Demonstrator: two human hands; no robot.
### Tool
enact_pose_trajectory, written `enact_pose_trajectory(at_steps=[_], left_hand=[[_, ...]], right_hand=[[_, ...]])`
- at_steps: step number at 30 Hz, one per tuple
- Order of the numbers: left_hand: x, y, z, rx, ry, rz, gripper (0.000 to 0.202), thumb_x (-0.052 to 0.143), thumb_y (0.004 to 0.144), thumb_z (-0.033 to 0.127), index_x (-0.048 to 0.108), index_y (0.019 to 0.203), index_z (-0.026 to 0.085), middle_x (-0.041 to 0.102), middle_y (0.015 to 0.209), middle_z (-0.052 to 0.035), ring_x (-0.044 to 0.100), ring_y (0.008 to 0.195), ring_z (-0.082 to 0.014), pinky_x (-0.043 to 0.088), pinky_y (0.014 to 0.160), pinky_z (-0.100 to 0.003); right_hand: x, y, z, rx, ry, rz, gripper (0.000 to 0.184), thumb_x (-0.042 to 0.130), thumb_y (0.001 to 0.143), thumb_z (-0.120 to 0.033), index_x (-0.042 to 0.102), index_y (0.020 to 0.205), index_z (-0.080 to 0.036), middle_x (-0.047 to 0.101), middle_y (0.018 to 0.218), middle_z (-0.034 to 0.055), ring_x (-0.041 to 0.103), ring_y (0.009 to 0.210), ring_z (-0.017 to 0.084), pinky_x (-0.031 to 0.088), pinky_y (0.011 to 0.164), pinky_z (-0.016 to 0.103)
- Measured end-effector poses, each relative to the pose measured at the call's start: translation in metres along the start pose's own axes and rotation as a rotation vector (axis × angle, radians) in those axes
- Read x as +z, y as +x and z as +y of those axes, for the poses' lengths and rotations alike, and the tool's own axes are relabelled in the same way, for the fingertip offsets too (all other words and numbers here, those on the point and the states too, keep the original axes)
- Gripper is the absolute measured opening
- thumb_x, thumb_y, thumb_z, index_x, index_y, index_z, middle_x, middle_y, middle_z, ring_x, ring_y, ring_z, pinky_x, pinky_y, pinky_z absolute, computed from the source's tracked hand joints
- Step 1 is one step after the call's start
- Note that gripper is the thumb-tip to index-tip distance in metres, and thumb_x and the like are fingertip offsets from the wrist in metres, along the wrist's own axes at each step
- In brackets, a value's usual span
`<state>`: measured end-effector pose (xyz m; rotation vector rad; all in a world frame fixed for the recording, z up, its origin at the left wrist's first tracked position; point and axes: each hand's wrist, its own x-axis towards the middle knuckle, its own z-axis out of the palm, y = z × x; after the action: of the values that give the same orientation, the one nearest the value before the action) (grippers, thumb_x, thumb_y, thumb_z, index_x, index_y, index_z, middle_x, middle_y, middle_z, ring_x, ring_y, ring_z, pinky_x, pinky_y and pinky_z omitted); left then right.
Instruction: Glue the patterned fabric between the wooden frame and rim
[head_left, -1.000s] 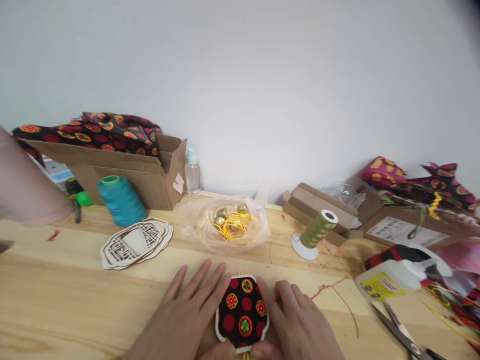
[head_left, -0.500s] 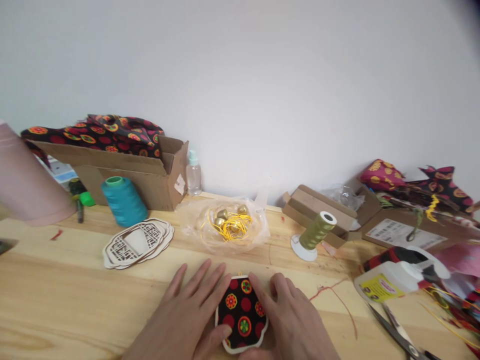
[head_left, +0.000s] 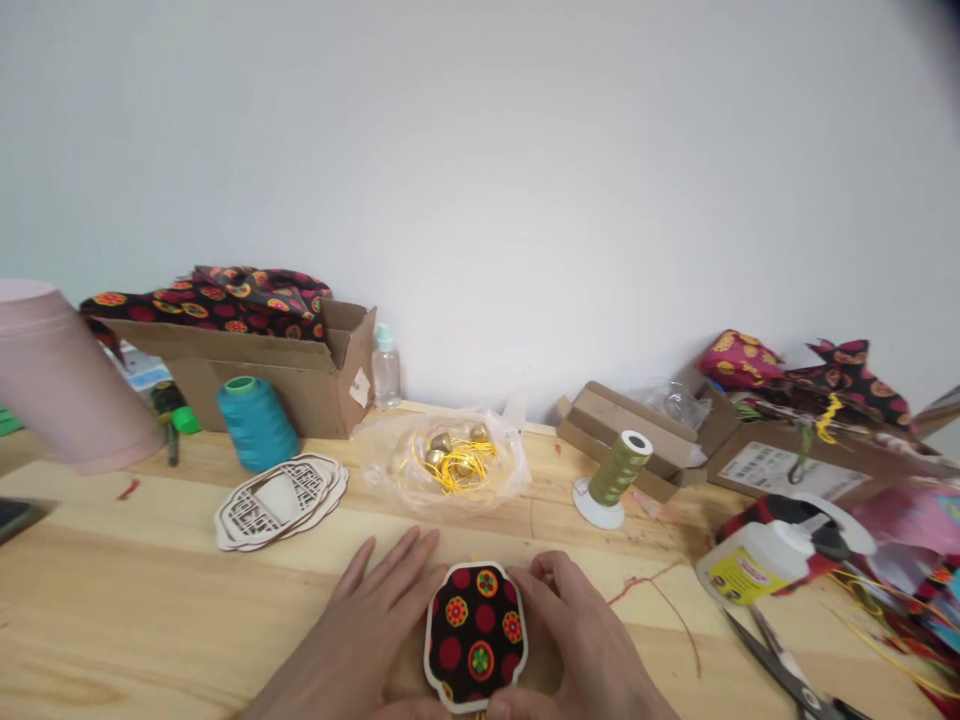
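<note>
A small flat piece covered in black cloth with red and orange circles (head_left: 475, 634) lies on the wooden table (head_left: 150, 610) at the near edge, white rim showing round it. My left hand (head_left: 360, 630) lies flat beside its left edge, fingers stretched out and touching it. My right hand (head_left: 577, 630) rests against its right edge with the fingers bent, thumb near the piece's bottom. Both thumbs press the lower rim.
Behind the piece lie a plastic bag with gold bells and yellow cord (head_left: 450, 458), a stack of wooden cut-outs (head_left: 281, 490), a teal thread cone (head_left: 256, 424) and an olive spool (head_left: 615, 470). Cardboard boxes (head_left: 285, 365), a glue bottle (head_left: 765, 560) and scissors (head_left: 787, 670) stand round.
The view has tilted up a little. My hands have drawn closer to the piece's sides, and my right fingers have curled in.
</note>
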<state>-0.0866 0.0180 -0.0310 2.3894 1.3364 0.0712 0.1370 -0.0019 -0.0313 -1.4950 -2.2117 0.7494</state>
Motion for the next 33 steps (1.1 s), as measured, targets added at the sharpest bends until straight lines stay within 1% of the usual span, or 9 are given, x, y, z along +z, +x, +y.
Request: enact_pose_trajectory(at_steps=[6, 10, 13, 16, 18, 21, 25, 28, 33], left_hand=[[0.007, -0.001, -0.004, 0.023, 0.036, 0.05, 0.085, 0.068, 0.059, 0.047, 0.029, 0.132, 0.03, 0.018, 0.145, -0.0077, 0.014, 0.132, -0.0292, 0.012, 0.103, -0.056], [0.01, -0.001, -0.005, 0.101, -0.097, 0.149, 0.084, 0.067, 0.062, 0.047, 0.026, 0.133, 0.031, 0.027, 0.143, -0.0093, 0.022, 0.13, -0.031, 0.012, 0.102, -0.059], [0.006, 0.002, 0.004, 0.151, -0.415, 0.186, 0.075, 0.069, 0.064, 0.038, 0.034, 0.13, 0.034, 0.042, 0.136, -0.0074, 0.037, 0.124, -0.0296, 0.02, 0.102, -0.055], [-0.003, 0.009, 0.021, 0.172, -1.003, 0.087, 0.066, 0.069, 0.066, 0.032, 0.041, 0.126, 0.036, 0.05, 0.131, -0.0011, 0.046, 0.117, -0.0248, 0.035, 0.098, -0.044], [-0.01, 0.015, 0.032, 0.141, -1.31, 0.01, 0.048, 0.062, 0.074, 0.033, 0.049, 0.12, 0.033, 0.058, 0.122, -0.0004, 0.052, 0.111, -0.0226, 0.039, 0.095, -0.041], [-0.019, 0.022, 0.043, 0.058, -1.519, -0.083, 0.033, 0.049, 0.083, 0.03, 0.057, 0.114, 0.021, 0.068, 0.105, -0.0069, 0.062, 0.096, -0.0222, 0.043, 0.089, -0.039], [-0.019, 0.031, 0.054, -0.031, -1.613, -0.187, 0.036, 0.052, 0.081, 0.031, 0.059, 0.111, 0.012, 0.071, 0.096, -0.013, 0.066, 0.084, -0.0213, 0.047, 0.08, -0.033], [-0.014, 0.036, 0.066, -0.018, -1.674, -0.189, 0.032, 0.051, 0.082, 0.029, 0.063, 0.105, 0.009, 0.07, 0.096, -0.014, 0.066, 0.084, -0.0181, 0.046, 0.078, -0.027], [-0.007, 0.042, 0.083, -0.051, -1.714, -0.195, 0.026, 0.056, 0.079, 0.028, 0.067, 0.094, 0.01, 0.072, 0.087, -0.0123, 0.066, 0.076, -0.014, 0.047, 0.07, -0.021]], right_hand=[[0.002, -0.004, 0.001, 0.006, 0.26, 0.113, 0.045, 0.063, 0.068, -0.04, 0.06, 0.106, -0.016, 0.058, 0.095, 0.0122, 0.055, 0.089, 0.026, 0.044, 0.078, 0.04], [0.01, -0.003, 0.005, 0.095, 0.77, 0.169, 0.039, 0.062, 0.071, -0.044, 0.062, 0.099, -0.017, 0.067, 0.086, 0.0088, 0.061, 0.079, 0.023, 0.048, 0.071, 0.036], [0.01, 0.0, 0.008, 0.197, 1.121, 0.239, 0.041, 0.074, 0.059, -0.043, 0.064, 0.09, -0.018, 0.07, 0.075, 0.0053, 0.064, 0.073, 0.021, 0.049, 0.065, 0.032], [0.004, 0.0, 0.009, 0.258, 1.292, 0.324, 0.042, 0.08, 0.054, -0.036, 0.065, 0.088, -0.016, 0.071, 0.069, 0.0035, 0.064, 0.065, 0.016, 0.049, 0.061, 0.027], [-0.003, -0.001, 0.007, 0.27, 1.354, 0.35, 0.042, 0.079, 0.056, -0.034, 0.064, 0.09, -0.016, 0.071, 0.07, 0.0033, 0.064, 0.063, 0.015, 0.05, 0.058, 0.025], [-0.014, -0.005, 0.001, 0.214, 1.412, 0.384, 0.041, 0.079, 0.058, -0.034, 0.064, 0.092, -0.017, 0.072, 0.074, 0.0041, 0.064, 0.062, 0.015, 0.05, 0.053, 0.024], [-0.023, -0.008, -0.003, 0.072, 1.431, 0.408, 0.038, 0.079, 0.059, -0.032, 0.066, 0.092, -0.018, 0.072, 0.081, 0.0053, 0.064, 0.064, 0.014, 0.048, 0.05, 0.02], [-0.026, -0.008, -0.002, -0.034, 1.428, 0.451, 0.034, 0.079, 0.058, -0.032, 0.068, 0.088, -0.02, 0.071, 0.077, 0.0028, 0.063, 0.066, 0.014, 0.048, 0.052, 0.02], [-0.032, -0.009, -0.003, -0.043, 1.361, 0.535, 0.036, 0.081, 0.052, -0.031, 0.069, 0.085, -0.02, 0.065, 0.064, -0.0016, 0.057, 0.056, 0.011, 0.045, 0.049, 0.02]])
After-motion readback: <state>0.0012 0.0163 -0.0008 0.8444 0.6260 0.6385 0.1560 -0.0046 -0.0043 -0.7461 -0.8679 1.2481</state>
